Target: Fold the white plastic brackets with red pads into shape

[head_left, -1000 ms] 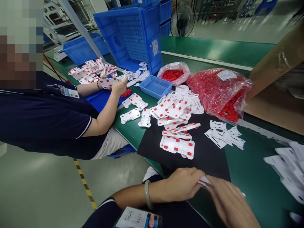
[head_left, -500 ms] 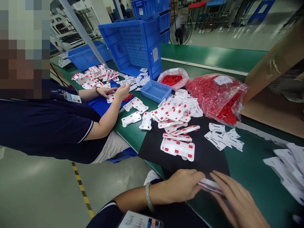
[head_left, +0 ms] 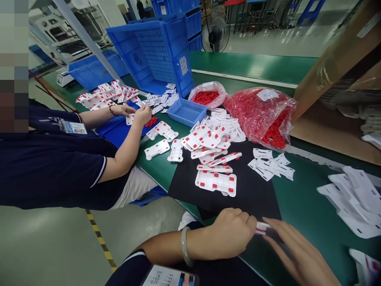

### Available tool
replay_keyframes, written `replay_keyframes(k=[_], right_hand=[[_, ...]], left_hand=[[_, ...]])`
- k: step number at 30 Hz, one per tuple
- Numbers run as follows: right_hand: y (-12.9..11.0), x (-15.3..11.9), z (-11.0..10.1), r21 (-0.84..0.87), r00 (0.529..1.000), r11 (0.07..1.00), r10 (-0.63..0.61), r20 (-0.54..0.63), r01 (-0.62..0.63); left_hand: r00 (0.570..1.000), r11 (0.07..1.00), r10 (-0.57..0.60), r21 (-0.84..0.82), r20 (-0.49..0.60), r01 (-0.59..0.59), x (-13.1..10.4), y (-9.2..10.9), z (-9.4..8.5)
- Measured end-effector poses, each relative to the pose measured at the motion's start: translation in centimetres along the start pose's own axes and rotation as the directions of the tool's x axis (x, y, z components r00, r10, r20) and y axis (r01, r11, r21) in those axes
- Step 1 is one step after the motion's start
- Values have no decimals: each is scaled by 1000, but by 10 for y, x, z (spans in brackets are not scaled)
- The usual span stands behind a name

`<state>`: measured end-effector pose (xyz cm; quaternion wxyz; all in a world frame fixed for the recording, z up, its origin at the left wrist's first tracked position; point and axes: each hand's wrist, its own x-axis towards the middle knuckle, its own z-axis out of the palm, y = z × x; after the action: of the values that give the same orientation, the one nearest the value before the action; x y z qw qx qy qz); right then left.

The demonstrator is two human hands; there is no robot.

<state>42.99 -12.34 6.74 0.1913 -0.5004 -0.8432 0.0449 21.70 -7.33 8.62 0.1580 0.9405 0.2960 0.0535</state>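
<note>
White card (head_left: pixel 263 228) with red tabs lies at the near edge of the black mat (head_left: pixel 256 194), pinched at one end by the left hand (head_left: pixel 230 234). Right hand (head_left: pixel 297 254) rests beside it, fingers spread flat, gripping nothing. Beyond the mat sits a bag (head_left: pixel 262 115) of red pieces.

a: what carries it all?
b: a long green-topped workbench (head_left: pixel 300 206). a black rectangular mat (head_left: pixel 253 194) lies flat on it.
a: what else lies there?
b: a small blue plastic tray (head_left: pixel 186 112), a clear bag of red plastic pieces (head_left: pixel 262 115), loose white plastic cards (head_left: pixel 272 165).
</note>
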Motion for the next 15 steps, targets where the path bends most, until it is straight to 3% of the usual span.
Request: replay_keyframes(k=[4,15], right_hand=[[0,3,0,81,999,997,10,32,-13],[7,7,-1,39,999,999,-39,32,38]], left_hand=[[999,999,-36,9,-35,36,0,2,3],[997,997,-68,-20,-19,68,4,-1,3]])
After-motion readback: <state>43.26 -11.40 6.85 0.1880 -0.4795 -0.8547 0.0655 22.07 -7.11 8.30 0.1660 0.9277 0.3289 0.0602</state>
